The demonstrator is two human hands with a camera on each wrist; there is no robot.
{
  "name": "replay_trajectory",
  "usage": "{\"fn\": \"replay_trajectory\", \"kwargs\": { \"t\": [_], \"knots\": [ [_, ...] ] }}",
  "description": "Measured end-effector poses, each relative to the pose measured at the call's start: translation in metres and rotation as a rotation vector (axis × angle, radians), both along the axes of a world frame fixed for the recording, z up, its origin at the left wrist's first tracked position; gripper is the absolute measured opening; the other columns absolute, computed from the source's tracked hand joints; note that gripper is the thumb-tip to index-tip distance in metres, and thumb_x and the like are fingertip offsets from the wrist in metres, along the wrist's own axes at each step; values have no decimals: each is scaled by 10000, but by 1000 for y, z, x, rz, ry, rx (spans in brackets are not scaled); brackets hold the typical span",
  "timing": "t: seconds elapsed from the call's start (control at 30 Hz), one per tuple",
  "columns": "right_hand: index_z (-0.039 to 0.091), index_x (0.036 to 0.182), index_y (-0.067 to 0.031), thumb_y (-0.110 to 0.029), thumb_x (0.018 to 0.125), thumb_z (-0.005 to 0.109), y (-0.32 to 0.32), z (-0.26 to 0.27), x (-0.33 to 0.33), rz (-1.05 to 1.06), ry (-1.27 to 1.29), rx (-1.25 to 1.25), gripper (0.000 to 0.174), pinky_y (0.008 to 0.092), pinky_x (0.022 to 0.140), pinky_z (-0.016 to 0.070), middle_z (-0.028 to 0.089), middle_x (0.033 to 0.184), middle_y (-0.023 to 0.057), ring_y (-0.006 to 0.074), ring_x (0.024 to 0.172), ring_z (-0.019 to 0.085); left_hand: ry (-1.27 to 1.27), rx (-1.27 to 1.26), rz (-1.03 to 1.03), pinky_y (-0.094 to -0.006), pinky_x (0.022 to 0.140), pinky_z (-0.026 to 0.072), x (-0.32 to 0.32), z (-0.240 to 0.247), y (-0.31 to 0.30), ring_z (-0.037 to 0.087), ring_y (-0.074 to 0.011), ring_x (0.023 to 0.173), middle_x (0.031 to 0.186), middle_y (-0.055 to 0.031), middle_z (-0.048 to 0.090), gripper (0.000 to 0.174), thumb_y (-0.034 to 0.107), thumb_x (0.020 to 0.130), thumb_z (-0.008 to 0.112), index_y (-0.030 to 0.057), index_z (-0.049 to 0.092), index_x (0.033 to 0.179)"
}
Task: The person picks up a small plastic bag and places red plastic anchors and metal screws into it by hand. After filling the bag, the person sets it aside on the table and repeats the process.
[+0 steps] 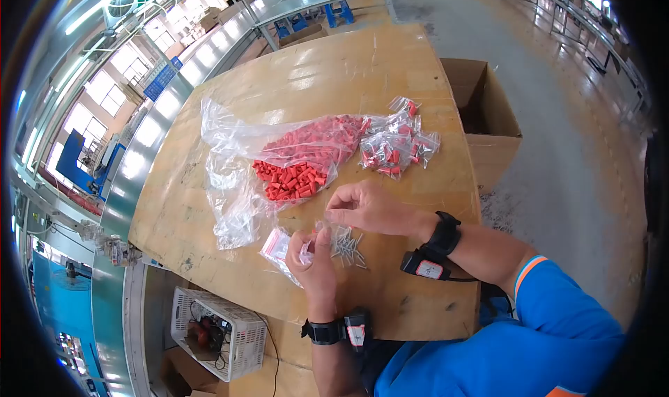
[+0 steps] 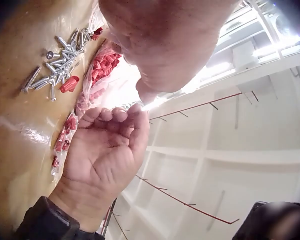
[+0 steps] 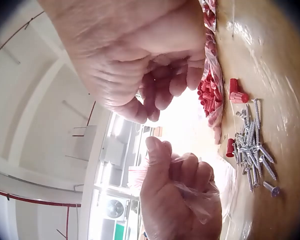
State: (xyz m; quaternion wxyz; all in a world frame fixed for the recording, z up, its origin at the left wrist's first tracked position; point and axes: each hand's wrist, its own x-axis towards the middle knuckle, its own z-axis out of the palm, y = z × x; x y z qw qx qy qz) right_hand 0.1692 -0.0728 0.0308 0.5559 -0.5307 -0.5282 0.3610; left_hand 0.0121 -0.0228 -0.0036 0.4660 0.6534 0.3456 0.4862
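Observation:
My left hand [image 1: 315, 263] grips a small clear plastic bag [image 3: 197, 197], its film crumpled across the curled fingers. My right hand [image 1: 373, 207] hovers just above, fingers loosely bent and tips near the left thumb; nothing shows between them in the right wrist view. A pile of silver screws [image 3: 252, 145] lies on the table below the hands. Close to it are a few loose red plastic anchors [image 2: 70, 84]. Beside the left hand lies a stack of clear bags [image 1: 277, 244] with a pink stripe.
A large clear bag [image 1: 306, 143] spills red anchors across the wooden table [image 1: 334, 63]. To its right are several small filled bags [image 1: 394, 150]. A cardboard box [image 1: 495, 150] stands off the right edge, and a white plastic crate [image 1: 244, 341] sits below the near left edge.

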Motion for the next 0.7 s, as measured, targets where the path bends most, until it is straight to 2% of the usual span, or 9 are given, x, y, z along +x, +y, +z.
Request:
{"fn": "replay_trajectory", "kwargs": {
  "t": [0.13, 0.27, 0.37, 0.47, 0.57, 0.7],
  "knots": [
    [659, 920, 15, -170, 817, 646, 6, -14, 1, 51, -74, 82, 213, 236, 620, 456, 643, 744, 37, 77, 679, 563, 3, 22, -3, -204, 565, 346, 2, 3, 0, 412, -55, 626, 662, 18, 495, 160, 59, 779, 703, 16, 564, 711],
    [665, 944, 5, -179, 820, 656, 3, -10, 5, 89, -77, 18, 222, 226, 648, 466, 654, 791, 34, 70, 715, 576, 25, 89, -25, -221, 578, 379, 3, 3, 0, 455, -77, 625, 672, -3, 532, 105, 29, 757, 711, 7, 609, 759],
    [665, 931, 3, -186, 829, 653, 2, -2, 9, 159, 45, -159, 215, 217, 645, 469, 654, 798, 23, 56, 706, 573, 82, 182, 6, -244, 579, 393, 3, -2, 2, 482, -117, 613, 672, -36, 539, 113, 26, 743, 716, -2, 612, 774],
    [658, 934, 5, -196, 841, 645, 5, -10, 8, 141, -25, -38, 222, 205, 620, 465, 651, 776, 11, 43, 684, 568, 192, 263, -5, -264, 582, 405, 1, 0, 3, 501, -154, 609, 677, -68, 544, 108, 41, 756, 702, -11, 613, 788],
    [645, 949, 12, -206, 850, 637, 4, -9, 4, 106, 52, -14, 239, 190, 601, 461, 651, 777, 16, 41, 670, 569, 178, 259, 9, -278, 579, 409, 6, 3, 2, 508, -166, 605, 671, -77, 542, 95, 57, 782, 677, -12, 614, 793],
    [637, 955, 12, -206, 863, 626, 4, -8, 5, 113, 72, -91, 237, 186, 581, 468, 657, 796, 28, 54, 675, 592, 164, 306, 23, -301, 571, 409, 8, 3, 2, 514, -200, 598, 656, -93, 536, 99, 63, 788, 666, -12, 602, 772]
  ]
}}
